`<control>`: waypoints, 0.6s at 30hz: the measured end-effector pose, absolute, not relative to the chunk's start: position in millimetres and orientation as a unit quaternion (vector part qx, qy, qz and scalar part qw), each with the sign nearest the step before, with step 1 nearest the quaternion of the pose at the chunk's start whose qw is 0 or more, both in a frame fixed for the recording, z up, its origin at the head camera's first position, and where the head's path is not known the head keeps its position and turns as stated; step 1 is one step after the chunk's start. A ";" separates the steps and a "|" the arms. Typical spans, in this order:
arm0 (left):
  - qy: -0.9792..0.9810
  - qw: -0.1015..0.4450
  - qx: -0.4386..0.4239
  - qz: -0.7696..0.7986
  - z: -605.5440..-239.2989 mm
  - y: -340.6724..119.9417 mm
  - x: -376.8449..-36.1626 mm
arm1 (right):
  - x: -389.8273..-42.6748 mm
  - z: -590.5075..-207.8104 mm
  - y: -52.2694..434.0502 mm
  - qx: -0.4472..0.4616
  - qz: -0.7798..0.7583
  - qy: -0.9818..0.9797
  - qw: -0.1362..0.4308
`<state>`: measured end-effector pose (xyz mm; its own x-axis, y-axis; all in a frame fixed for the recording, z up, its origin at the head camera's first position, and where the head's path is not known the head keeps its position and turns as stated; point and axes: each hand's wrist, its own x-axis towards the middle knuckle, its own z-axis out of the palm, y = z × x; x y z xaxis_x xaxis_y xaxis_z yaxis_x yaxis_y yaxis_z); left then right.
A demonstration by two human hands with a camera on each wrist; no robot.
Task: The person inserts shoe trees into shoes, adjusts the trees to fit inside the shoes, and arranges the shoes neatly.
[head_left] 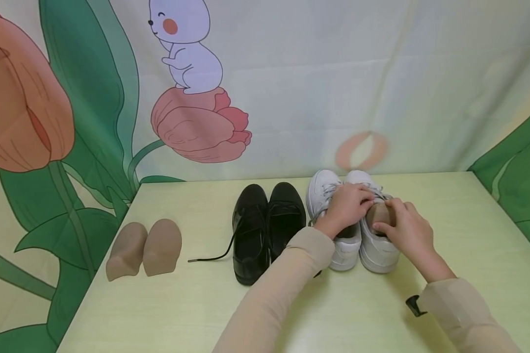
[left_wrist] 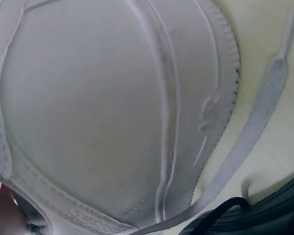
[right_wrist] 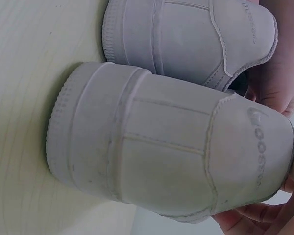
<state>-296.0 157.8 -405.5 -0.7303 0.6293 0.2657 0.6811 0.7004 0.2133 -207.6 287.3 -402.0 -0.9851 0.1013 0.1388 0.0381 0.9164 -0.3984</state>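
A pair of white lace-up sneakers stands side by side at the right of the table, toes toward the back wall. My right hand (head_left: 410,230) pinches a tan half insole (head_left: 381,216), which lies partly inside the opening of the right white sneaker (head_left: 380,255). Reaching across the left white sneaker (head_left: 344,257), my left hand (head_left: 348,206) grips the right sneaker near its tongue and laces. That sneaker's heel (right_wrist: 166,147) fills the right wrist view. The left sneaker's side (left_wrist: 88,107) and a loose grey lace (left_wrist: 255,122) show in the left wrist view.
Black lace-up shoes (head_left: 249,240) stand just left of the white pair, one lace (head_left: 216,257) trailing on the table. Two more tan half insoles (head_left: 162,246) lie at the table's left. A printed cloth (head_left: 291,98) hangs behind the table (head_left: 194,309).
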 end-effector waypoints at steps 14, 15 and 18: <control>-0.940 0.070 -0.307 -0.128 -408.0 161.2 -293.2 | -207.9 -398.6 286.4 -0.041 0.204 -0.976 0.068; -0.940 0.070 -0.308 -0.127 -407.9 161.3 -293.5 | -208.5 -398.5 286.4 -0.041 0.204 -0.976 0.069; -0.939 0.079 -0.311 -0.123 -407.8 161.8 -294.3 | -209.9 -398.3 286.2 -0.040 0.205 -0.975 0.072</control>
